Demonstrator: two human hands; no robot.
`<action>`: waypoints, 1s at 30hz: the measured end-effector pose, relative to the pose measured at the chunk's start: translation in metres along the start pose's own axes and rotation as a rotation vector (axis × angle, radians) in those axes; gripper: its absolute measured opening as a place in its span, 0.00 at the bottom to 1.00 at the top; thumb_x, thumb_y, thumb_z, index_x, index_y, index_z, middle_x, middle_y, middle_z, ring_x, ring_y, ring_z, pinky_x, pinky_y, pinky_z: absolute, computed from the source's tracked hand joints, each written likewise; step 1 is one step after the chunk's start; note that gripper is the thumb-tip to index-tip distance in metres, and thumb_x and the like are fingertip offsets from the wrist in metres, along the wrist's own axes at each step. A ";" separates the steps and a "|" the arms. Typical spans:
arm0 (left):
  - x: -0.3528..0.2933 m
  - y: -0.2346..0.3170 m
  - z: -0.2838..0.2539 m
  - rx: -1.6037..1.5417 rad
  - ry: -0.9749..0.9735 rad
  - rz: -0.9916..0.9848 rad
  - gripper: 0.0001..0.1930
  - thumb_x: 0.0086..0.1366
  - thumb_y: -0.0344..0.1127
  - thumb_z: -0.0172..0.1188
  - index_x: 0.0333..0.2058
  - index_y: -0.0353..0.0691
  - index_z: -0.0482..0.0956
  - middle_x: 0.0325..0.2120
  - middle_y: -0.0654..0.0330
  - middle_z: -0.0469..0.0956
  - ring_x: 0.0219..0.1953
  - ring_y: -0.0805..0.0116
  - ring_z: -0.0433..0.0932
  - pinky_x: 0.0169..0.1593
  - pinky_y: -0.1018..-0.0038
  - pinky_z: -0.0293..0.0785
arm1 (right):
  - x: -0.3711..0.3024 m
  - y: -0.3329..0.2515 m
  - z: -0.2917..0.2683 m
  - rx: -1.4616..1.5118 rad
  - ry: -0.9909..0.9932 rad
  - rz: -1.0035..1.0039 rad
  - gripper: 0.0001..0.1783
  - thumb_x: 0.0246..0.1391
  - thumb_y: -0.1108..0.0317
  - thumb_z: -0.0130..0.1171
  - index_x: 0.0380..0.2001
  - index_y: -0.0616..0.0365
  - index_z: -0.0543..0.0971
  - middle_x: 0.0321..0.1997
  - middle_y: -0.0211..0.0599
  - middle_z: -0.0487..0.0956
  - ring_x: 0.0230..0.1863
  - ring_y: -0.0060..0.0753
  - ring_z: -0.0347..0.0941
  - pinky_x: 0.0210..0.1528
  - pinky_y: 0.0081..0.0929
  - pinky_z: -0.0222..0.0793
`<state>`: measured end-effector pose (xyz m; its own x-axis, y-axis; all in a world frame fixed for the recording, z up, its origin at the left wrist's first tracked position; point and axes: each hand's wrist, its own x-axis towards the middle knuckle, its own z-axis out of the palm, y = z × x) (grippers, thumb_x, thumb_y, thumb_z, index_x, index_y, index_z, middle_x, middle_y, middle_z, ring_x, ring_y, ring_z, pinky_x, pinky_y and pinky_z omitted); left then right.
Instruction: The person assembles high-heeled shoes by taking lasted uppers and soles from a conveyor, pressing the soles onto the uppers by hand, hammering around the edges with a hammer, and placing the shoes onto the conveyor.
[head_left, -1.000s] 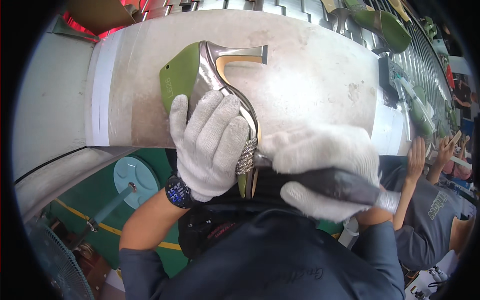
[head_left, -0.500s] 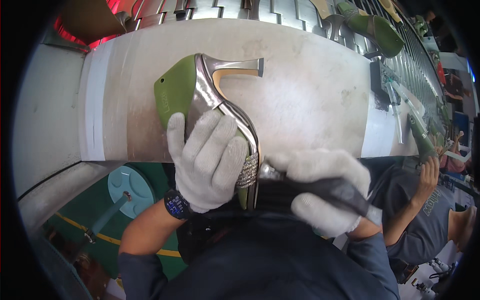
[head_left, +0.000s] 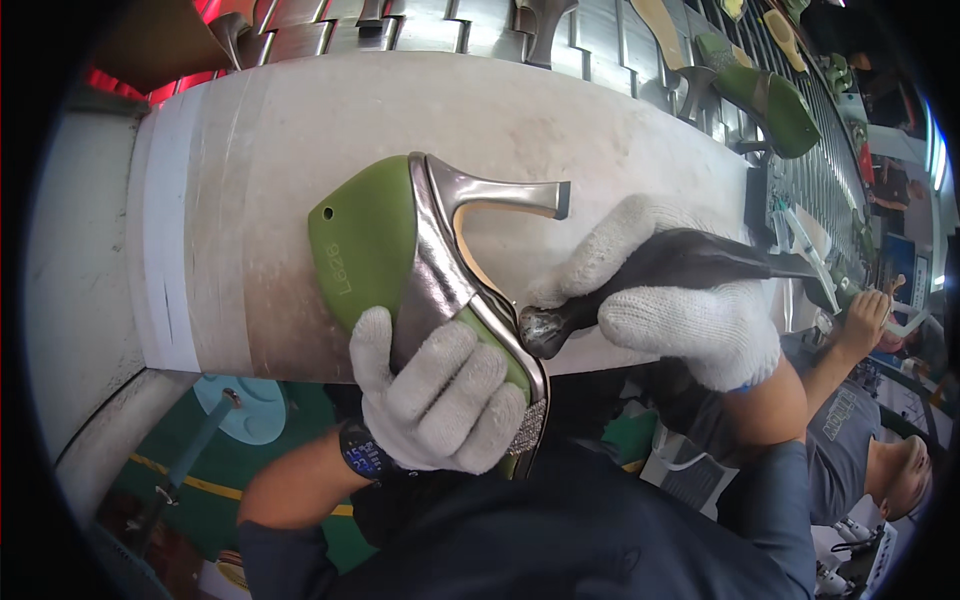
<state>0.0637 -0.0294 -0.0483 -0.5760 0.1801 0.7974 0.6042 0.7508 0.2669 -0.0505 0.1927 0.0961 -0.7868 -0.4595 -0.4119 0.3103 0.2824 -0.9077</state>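
Note:
A high-heeled shoe (head_left: 437, 270) in metallic bronze lies on its side on a green shoe last (head_left: 370, 235), with its slim heel sticking out to the right. Sparkling stones band its toe end, which points toward me. My gloved left hand (head_left: 440, 395) is closed around the middle of the shoe and last. In my gloved right hand (head_left: 690, 320) is a dark tool (head_left: 660, 270) with a worn, rounded metal head. That head is at the shoe's sole edge, near the arch; whether it touches cannot be made out.
A pale, stained work surface (head_left: 330, 110) carries the shoe. Beyond it runs a metal slat conveyor (head_left: 430, 35) with another green-lasted shoe (head_left: 765, 100). A round light-blue stool (head_left: 255, 410) stands at lower left. A co-worker's hand (head_left: 865, 318) is at the right.
My right hand and the tool have moved up along the sole edge, from the stone band to nearer the arch. The shoe and my left hand sit slightly lower and farther right in view.

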 end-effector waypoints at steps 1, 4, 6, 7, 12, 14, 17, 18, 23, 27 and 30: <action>0.000 0.001 0.000 -0.004 -0.002 -0.002 0.26 0.69 0.37 0.72 0.61 0.49 0.71 0.54 0.60 0.73 0.61 0.59 0.78 0.76 0.25 0.61 | 0.005 -0.004 -0.001 -0.062 -0.021 0.001 0.20 0.53 0.68 0.73 0.44 0.75 0.83 0.46 0.62 0.90 0.49 0.51 0.89 0.58 0.46 0.85; -0.001 0.002 0.003 -0.001 0.011 -0.027 0.27 0.70 0.37 0.72 0.63 0.51 0.70 0.55 0.63 0.72 0.60 0.65 0.78 0.76 0.26 0.59 | 0.016 -0.018 0.002 -0.124 -0.034 0.032 0.20 0.53 0.67 0.73 0.43 0.74 0.84 0.44 0.61 0.91 0.44 0.46 0.89 0.52 0.41 0.85; -0.002 0.003 0.003 -0.001 0.006 -0.037 0.27 0.72 0.40 0.71 0.64 0.51 0.68 0.55 0.64 0.72 0.60 0.67 0.78 0.76 0.27 0.59 | 0.024 -0.027 0.009 -0.107 -0.013 0.082 0.19 0.54 0.67 0.73 0.42 0.73 0.85 0.43 0.59 0.91 0.37 0.40 0.87 0.42 0.35 0.84; -0.003 0.003 0.001 0.002 0.011 -0.045 0.27 0.72 0.40 0.71 0.64 0.51 0.68 0.55 0.64 0.72 0.60 0.67 0.78 0.76 0.27 0.59 | 0.028 -0.031 0.013 -0.098 -0.003 0.107 0.19 0.54 0.67 0.73 0.42 0.72 0.86 0.42 0.58 0.91 0.33 0.37 0.86 0.37 0.32 0.83; -0.002 0.007 0.002 -0.028 0.014 -0.073 0.23 0.74 0.44 0.66 0.63 0.52 0.70 0.56 0.66 0.72 0.63 0.68 0.78 0.76 0.29 0.60 | 0.043 -0.052 0.022 0.033 0.003 0.051 0.18 0.55 0.65 0.74 0.42 0.70 0.87 0.40 0.55 0.91 0.22 0.26 0.80 0.22 0.23 0.75; 0.001 0.010 0.000 -0.049 0.021 -0.083 0.23 0.74 0.44 0.65 0.63 0.52 0.70 0.56 0.66 0.73 0.63 0.68 0.78 0.75 0.29 0.60 | 0.062 -0.063 0.009 -0.200 -0.150 0.182 0.16 0.57 0.65 0.74 0.42 0.67 0.87 0.41 0.52 0.92 0.21 0.25 0.80 0.22 0.21 0.74; 0.005 0.004 -0.003 -0.073 -0.020 -0.069 0.21 0.72 0.43 0.66 0.60 0.51 0.72 0.56 0.64 0.73 0.63 0.66 0.78 0.76 0.28 0.58 | 0.063 -0.056 0.008 -0.188 -0.168 0.242 0.16 0.58 0.65 0.73 0.44 0.66 0.87 0.42 0.50 0.91 0.22 0.25 0.80 0.22 0.21 0.74; 0.004 0.004 -0.004 -0.084 -0.027 -0.070 0.21 0.71 0.43 0.66 0.59 0.51 0.73 0.57 0.64 0.73 0.63 0.66 0.78 0.76 0.28 0.57 | 0.050 -0.054 0.012 -0.147 -0.120 0.241 0.15 0.63 0.63 0.73 0.46 0.63 0.88 0.39 0.41 0.90 0.25 0.22 0.80 0.25 0.21 0.74; 0.002 0.005 -0.003 -0.096 -0.008 -0.060 0.20 0.71 0.42 0.67 0.58 0.51 0.73 0.57 0.63 0.73 0.62 0.66 0.79 0.76 0.27 0.56 | 0.024 0.000 0.031 -0.126 0.145 -0.140 0.14 0.70 0.60 0.71 0.50 0.59 0.89 0.45 0.38 0.88 0.26 0.19 0.78 0.27 0.21 0.73; -0.001 0.001 0.000 -0.078 -0.010 -0.074 0.20 0.70 0.42 0.67 0.57 0.51 0.73 0.56 0.63 0.74 0.62 0.66 0.79 0.76 0.27 0.56 | 0.041 -0.041 0.028 -0.345 0.000 -0.012 0.13 0.71 0.60 0.71 0.48 0.59 0.90 0.41 0.37 0.89 0.25 0.19 0.78 0.25 0.20 0.71; 0.005 -0.003 0.004 -0.086 -0.002 -0.035 0.20 0.72 0.42 0.67 0.58 0.51 0.72 0.55 0.64 0.75 0.62 0.66 0.79 0.75 0.26 0.59 | 0.060 -0.062 0.025 -0.217 -0.011 0.197 0.12 0.62 0.68 0.66 0.42 0.66 0.87 0.41 0.41 0.91 0.22 0.18 0.75 0.24 0.18 0.70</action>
<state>0.0570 -0.0280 -0.0473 -0.5984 0.1560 0.7859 0.6291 0.6989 0.3403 -0.1037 0.1268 0.1254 -0.7163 -0.3866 -0.5808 0.3345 0.5402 -0.7722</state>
